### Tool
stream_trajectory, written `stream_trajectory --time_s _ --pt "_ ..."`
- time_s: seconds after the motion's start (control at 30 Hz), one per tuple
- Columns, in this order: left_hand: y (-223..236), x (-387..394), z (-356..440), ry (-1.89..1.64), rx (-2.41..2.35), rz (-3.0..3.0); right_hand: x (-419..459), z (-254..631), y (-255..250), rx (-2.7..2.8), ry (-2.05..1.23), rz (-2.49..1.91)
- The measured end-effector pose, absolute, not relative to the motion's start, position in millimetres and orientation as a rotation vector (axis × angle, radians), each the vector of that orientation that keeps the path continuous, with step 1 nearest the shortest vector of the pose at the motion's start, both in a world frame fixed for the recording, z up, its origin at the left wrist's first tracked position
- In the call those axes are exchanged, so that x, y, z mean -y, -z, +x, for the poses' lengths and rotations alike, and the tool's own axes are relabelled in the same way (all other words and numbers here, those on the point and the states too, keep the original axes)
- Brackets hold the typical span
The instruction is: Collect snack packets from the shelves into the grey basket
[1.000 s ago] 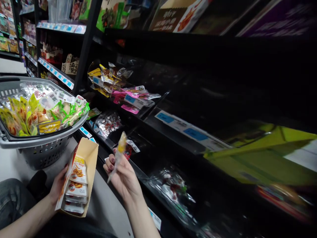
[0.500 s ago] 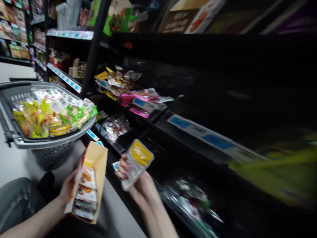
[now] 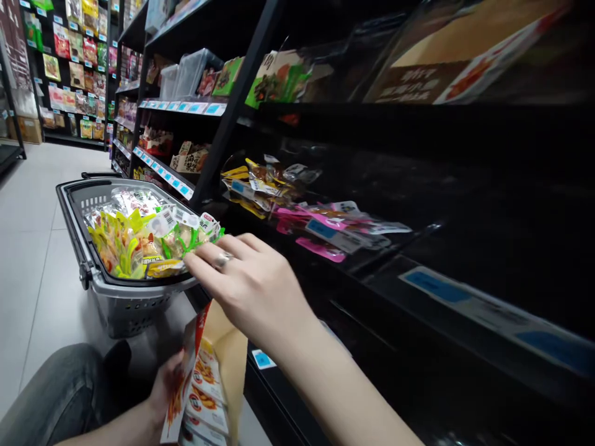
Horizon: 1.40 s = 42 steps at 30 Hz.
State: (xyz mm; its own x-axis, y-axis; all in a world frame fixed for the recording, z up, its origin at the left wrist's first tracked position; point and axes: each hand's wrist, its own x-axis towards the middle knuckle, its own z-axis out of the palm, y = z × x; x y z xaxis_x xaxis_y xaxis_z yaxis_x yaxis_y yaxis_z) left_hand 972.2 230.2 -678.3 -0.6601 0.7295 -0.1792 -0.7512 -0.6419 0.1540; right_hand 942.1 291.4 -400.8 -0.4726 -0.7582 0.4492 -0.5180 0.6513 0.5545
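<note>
My left hand (image 3: 168,376) grips an open cardboard box (image 3: 233,350) by its printed side, fingers closed. Inside it stand several white snack packets (image 3: 207,396) with pictures of orange food. My right hand (image 3: 248,282), wearing a ring, reaches across above the box to the near right rim of a grey shopping basket (image 3: 134,288). Its back faces me and its fingers bend downward, so whatever lies under them is hidden. Close to those fingertips, a yellow packet (image 3: 165,267) lies among yellow and green snack packs (image 3: 123,238) in the basket.
Dark shelving (image 3: 372,133) runs along my right, with pink packs (image 3: 320,217) and yellow packs (image 3: 260,179) on a low shelf. A price strip (image 3: 493,310) juts out along the shelf edge. My bent knee (image 3: 60,390) is at lower left, beside the tiled floor (image 3: 32,279).
My right hand has moved left from the shelf side to the basket rim, turning palm down. The white and yellow packet it held is now out of sight. The view has swung left.
</note>
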Motion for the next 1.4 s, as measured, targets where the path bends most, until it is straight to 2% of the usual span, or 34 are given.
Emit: stream_trajectory --time_s 0.2,0.33,0.57,0.8,0.9,1.0,1.13,1.23,1.4 --pt "671 -230 973 -2.282 -0.333 -0.168 -253 920 412 2.379 0.632 1.142" --pt "670 -233 973 -2.249 -0.304 -0.153 -233 906 422 2.545 0.615 1.228" --pt "668 -230 973 -2.256 -0.267 -0.216 -252 892 412 2.708 0.179 1.108" --pt "672 -228 974 -2.209 -0.234 -0.262 -265 882 421 2.849 0.110 1.027" --pt "669 -225 974 -2.194 -0.222 -0.251 -268 895 429 2.752 0.064 0.977" --pt "665 -222 975 -2.186 -0.164 -0.192 -287 930 434 2.508 -0.150 0.768" --pt "664 -221 976 -2.204 -0.122 -0.076 -322 986 462 2.746 -0.400 0.571" --pt "666 -223 976 -2.248 -0.116 0.042 -334 1007 502 3.006 -0.275 0.596" --pt "669 -227 973 -2.278 -0.133 0.119 -339 1007 556 2.857 -0.089 0.716"
